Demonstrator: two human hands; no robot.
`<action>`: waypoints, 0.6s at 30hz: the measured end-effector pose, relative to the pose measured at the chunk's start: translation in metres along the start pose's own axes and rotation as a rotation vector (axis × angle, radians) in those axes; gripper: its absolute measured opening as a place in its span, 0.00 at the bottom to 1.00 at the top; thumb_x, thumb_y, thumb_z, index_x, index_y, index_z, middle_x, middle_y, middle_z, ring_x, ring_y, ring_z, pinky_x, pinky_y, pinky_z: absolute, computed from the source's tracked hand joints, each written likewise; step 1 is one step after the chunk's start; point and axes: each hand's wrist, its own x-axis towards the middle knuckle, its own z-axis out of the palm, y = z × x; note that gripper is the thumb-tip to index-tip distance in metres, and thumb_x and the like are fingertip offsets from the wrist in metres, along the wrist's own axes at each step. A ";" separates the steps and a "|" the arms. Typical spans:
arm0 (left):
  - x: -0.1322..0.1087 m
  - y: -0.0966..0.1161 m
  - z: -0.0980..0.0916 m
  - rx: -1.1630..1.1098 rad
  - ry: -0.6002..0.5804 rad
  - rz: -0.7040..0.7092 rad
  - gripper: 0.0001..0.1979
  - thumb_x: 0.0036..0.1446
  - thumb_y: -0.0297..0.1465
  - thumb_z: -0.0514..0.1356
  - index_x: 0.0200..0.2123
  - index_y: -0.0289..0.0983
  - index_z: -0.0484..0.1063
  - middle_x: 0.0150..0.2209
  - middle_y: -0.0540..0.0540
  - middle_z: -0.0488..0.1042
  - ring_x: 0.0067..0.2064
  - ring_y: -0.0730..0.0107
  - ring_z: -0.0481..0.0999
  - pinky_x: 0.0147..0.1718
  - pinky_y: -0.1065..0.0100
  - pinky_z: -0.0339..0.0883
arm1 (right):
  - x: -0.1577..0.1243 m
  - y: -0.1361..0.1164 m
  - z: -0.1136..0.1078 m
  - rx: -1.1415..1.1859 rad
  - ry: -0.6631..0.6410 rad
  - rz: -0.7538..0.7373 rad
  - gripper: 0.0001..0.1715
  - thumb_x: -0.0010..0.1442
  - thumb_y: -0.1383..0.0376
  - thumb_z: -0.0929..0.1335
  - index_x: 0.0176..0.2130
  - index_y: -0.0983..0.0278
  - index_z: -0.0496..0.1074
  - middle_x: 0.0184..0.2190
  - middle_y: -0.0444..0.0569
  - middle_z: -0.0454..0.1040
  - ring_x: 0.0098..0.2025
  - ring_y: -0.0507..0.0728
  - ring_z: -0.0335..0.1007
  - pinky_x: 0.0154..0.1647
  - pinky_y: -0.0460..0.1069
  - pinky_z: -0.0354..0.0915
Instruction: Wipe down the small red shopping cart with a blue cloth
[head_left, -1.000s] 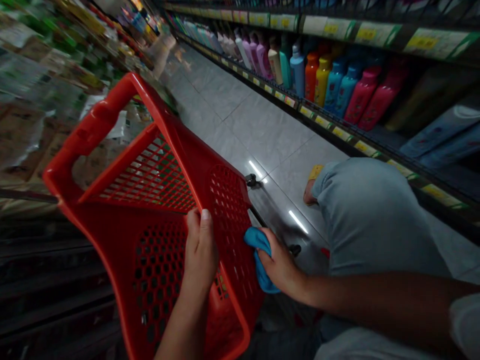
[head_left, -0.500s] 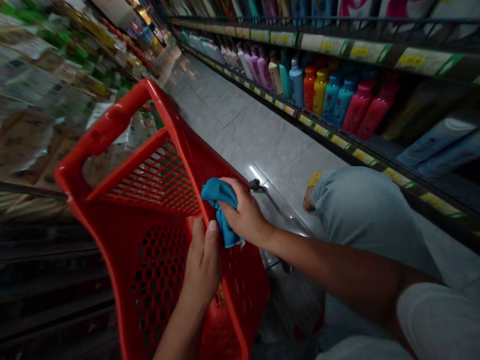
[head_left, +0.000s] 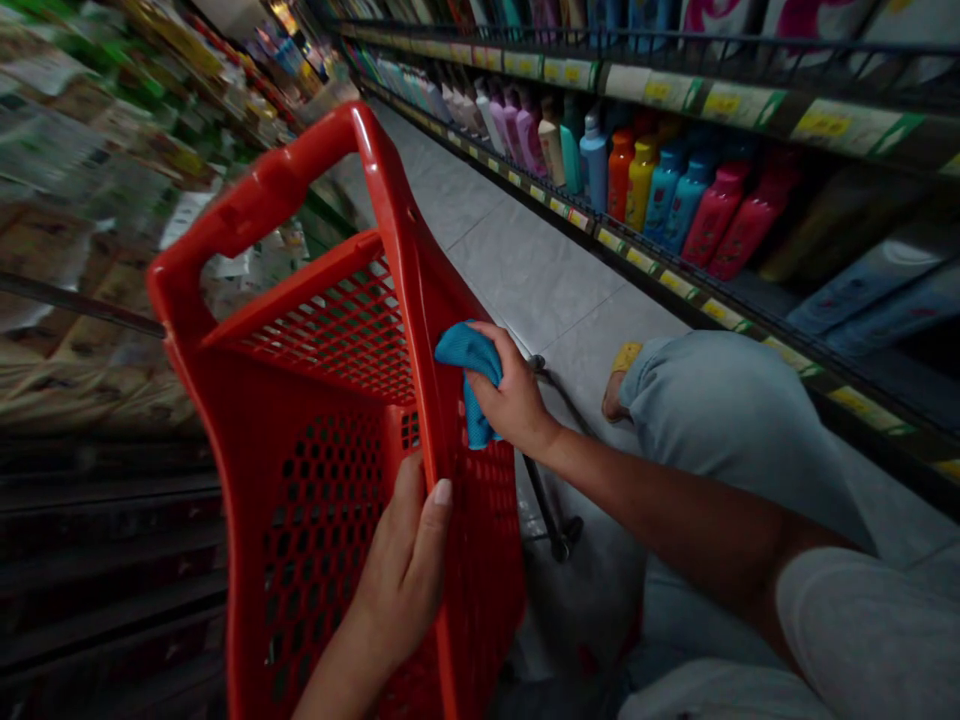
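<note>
A red plastic shopping cart (head_left: 411, 300) stands tilted in the view, its handle at the upper left and its sides full of holes. My left hand (head_left: 409, 545) grips the rim of the cart's near side, thumb outside and fingers inside the basket. In my right hand (head_left: 517, 395) is a bunched blue cloth (head_left: 472, 355), held against the outer face of the same side, just below the rim. Part of the cloth hangs down under my fingers. My fingertips behind the cloth are partly hidden.
Shelves with colourful bottles (head_left: 641, 180) and price labels run along the right. Packaged goods (head_left: 82, 200) are piled on the left. Grey floor tiles (head_left: 517, 250) lie between. My bent knee (head_left: 735, 420) is at the right, and the cart's wheel (head_left: 566, 535) shows below.
The cart has turned and shifted, its handle now higher and farther right. My right hand with the cloth has moved up and right; my left hand sits slightly lower on the rim.
</note>
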 end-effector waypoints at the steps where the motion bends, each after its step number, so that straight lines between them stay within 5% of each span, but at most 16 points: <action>1: -0.004 -0.003 -0.001 0.013 -0.003 0.003 0.27 0.68 0.48 0.49 0.63 0.40 0.64 0.58 0.41 0.74 0.61 0.56 0.72 0.61 0.57 0.67 | 0.000 -0.004 -0.001 0.009 -0.012 -0.072 0.30 0.59 0.68 0.66 0.60 0.55 0.64 0.59 0.47 0.72 0.60 0.56 0.69 0.66 0.55 0.64; 3: -0.011 -0.010 -0.004 0.051 0.002 -0.005 0.28 0.67 0.48 0.51 0.64 0.41 0.64 0.59 0.41 0.74 0.63 0.55 0.71 0.62 0.57 0.67 | -0.006 0.005 -0.006 -0.026 0.052 0.019 0.29 0.57 0.69 0.65 0.59 0.58 0.65 0.58 0.50 0.73 0.60 0.57 0.70 0.66 0.56 0.63; 6: -0.020 -0.023 -0.011 0.131 0.003 -0.040 0.29 0.65 0.48 0.53 0.64 0.41 0.65 0.59 0.41 0.75 0.63 0.54 0.72 0.60 0.58 0.70 | -0.019 0.036 -0.015 -0.100 0.211 0.451 0.26 0.57 0.68 0.64 0.55 0.63 0.66 0.49 0.54 0.77 0.50 0.60 0.75 0.58 0.59 0.69; 8: -0.023 -0.030 -0.022 0.192 -0.018 -0.053 0.29 0.63 0.49 0.54 0.63 0.41 0.67 0.59 0.42 0.76 0.62 0.54 0.73 0.58 0.59 0.72 | -0.019 0.045 -0.019 -0.117 0.253 0.593 0.24 0.57 0.68 0.64 0.53 0.64 0.66 0.45 0.54 0.78 0.46 0.61 0.76 0.55 0.60 0.71; 10: -0.022 -0.033 -0.039 0.251 -0.077 -0.039 0.29 0.61 0.50 0.55 0.60 0.43 0.70 0.58 0.43 0.77 0.60 0.55 0.76 0.55 0.61 0.74 | -0.011 0.031 -0.018 -0.100 0.247 0.492 0.24 0.57 0.67 0.64 0.54 0.64 0.66 0.46 0.54 0.78 0.47 0.61 0.76 0.55 0.59 0.71; 14: 0.002 -0.020 -0.069 0.313 -0.219 0.013 0.28 0.58 0.54 0.56 0.54 0.44 0.75 0.53 0.44 0.81 0.52 0.54 0.81 0.49 0.62 0.77 | 0.008 -0.029 -0.012 -0.021 0.047 -0.015 0.28 0.57 0.68 0.65 0.57 0.58 0.66 0.55 0.49 0.75 0.56 0.58 0.73 0.62 0.56 0.67; 18: 0.053 0.018 -0.057 0.224 -0.080 0.105 0.29 0.63 0.55 0.48 0.54 0.42 0.72 0.51 0.42 0.81 0.52 0.55 0.80 0.50 0.60 0.74 | -0.006 -0.042 -0.012 -0.061 -0.055 -0.187 0.30 0.55 0.71 0.65 0.57 0.56 0.68 0.55 0.48 0.76 0.59 0.58 0.72 0.64 0.56 0.66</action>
